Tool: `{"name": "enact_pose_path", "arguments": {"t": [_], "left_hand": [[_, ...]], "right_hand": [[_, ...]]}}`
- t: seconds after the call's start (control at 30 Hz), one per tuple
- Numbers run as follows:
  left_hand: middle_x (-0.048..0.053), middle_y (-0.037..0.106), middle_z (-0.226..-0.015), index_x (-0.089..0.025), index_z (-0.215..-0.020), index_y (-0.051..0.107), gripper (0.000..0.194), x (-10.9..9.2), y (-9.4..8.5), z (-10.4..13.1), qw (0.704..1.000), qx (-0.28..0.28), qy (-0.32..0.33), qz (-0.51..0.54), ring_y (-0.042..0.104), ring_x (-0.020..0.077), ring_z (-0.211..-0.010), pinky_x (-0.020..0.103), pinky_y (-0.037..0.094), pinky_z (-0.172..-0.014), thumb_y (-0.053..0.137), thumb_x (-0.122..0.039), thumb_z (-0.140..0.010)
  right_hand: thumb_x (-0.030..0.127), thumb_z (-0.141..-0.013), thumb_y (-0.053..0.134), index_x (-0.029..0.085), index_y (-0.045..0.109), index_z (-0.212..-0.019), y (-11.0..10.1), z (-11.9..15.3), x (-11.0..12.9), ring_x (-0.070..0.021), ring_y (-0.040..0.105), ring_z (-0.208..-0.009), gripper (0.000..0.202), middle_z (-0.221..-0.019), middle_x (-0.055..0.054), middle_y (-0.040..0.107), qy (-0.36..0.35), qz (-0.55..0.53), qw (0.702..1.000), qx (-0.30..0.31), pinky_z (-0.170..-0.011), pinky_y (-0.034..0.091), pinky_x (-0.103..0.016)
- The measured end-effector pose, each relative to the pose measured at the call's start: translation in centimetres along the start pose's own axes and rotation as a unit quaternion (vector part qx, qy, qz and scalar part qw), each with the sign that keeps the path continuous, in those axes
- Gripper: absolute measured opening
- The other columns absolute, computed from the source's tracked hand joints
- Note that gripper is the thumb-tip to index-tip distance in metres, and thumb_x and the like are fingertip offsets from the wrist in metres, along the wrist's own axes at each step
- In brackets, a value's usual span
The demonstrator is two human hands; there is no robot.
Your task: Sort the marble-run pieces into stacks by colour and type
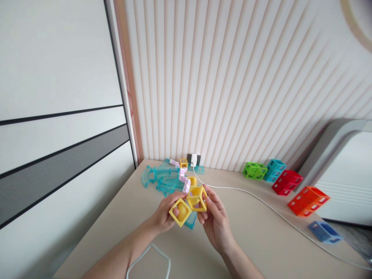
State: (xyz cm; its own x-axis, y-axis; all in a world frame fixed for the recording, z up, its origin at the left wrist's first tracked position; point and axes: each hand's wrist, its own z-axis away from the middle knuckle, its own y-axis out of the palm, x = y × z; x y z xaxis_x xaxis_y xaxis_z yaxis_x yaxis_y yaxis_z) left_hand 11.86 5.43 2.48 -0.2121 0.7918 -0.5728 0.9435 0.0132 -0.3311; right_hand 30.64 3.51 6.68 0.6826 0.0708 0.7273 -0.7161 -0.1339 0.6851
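Observation:
My left hand is closed around a yellow cube block with a rounded hollow in its face; a fingertip shows through the hollow. Thumb and fingers of my right hand grip a yellow open-frame cube by its right side. The two cubes meet at their edges, tilted against each other above the table; whether they are joined I cannot tell. Just behind them is another yellow block, partly hidden. Lilac zigzag pieces and clear teal track pieces lie beyond my hands.
A small yellow cube sits near the wall. A white charger trails a cable across the table. Along the right stand green, turquoise, red, orange and blue frame blocks. A pale cord loops in front.

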Motion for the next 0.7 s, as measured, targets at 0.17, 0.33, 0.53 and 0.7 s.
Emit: {"name": "enact_pose_path", "arguments": {"t": [0.17,0.33,0.53,0.7], "left_hand": [[0.012,0.075,-0.105,-0.023,-0.128,0.059,0.05,0.3,0.1,0.4,1.0,-0.017,-0.007,-0.008,0.073,0.0241,-0.087,0.034,0.059,-0.075,0.035,-0.057,-0.101],[0.012,0.074,-0.111,-0.025,-0.13,0.058,0.046,0.4,0.0,0.4,0.999,-0.03,0.008,-0.013,0.073,0.0252,-0.093,0.035,0.06,-0.079,0.036,-0.054,-0.102],[0.011,0.074,-0.107,-0.023,-0.132,0.056,0.047,0.2,0.1,0.5,0.998,-0.051,0.002,-0.023,0.073,0.0237,-0.088,0.033,0.059,-0.075,0.038,-0.054,-0.102],[0.008,0.068,-0.096,-0.021,-0.127,0.058,0.041,0.1,0.3,0.2,0.993,-0.109,-0.032,-0.043,0.067,0.0211,-0.079,0.033,0.057,-0.07,0.041,-0.049,-0.102]], "right_hand": [[0.036,-0.075,0.085,0.027,0.071,-0.125,-0.5,-0.1,-0.2,-0.0068,0.044,-0.057,0.052,-0.089,0.0,0.061,-0.007,0.037,0.999,0.025,-0.053,0.044,-0.022],[0.035,-0.073,0.087,0.031,0.066,-0.133,-1.0,-0.1,-0.4,-0.0086,0.045,-0.062,0.063,-0.1,-0.002,0.062,-0.01,0.079,0.996,0.049,-0.055,0.042,-0.023],[0.038,-0.077,0.085,0.028,0.061,-0.137,-1.4,-0.1,-1.1,-0.0076,0.043,-0.055,0.065,-0.078,0.002,0.061,-0.04,0.134,0.99,0.022,-0.053,0.039,-0.022],[0.044,-0.081,0.081,0.023,0.058,-0.141,-1.5,0.0,-1.2,-0.0094,0.046,-0.054,0.067,-0.063,0.005,0.056,-0.063,0.161,0.985,0.0,-0.055,0.041,-0.024]]}}
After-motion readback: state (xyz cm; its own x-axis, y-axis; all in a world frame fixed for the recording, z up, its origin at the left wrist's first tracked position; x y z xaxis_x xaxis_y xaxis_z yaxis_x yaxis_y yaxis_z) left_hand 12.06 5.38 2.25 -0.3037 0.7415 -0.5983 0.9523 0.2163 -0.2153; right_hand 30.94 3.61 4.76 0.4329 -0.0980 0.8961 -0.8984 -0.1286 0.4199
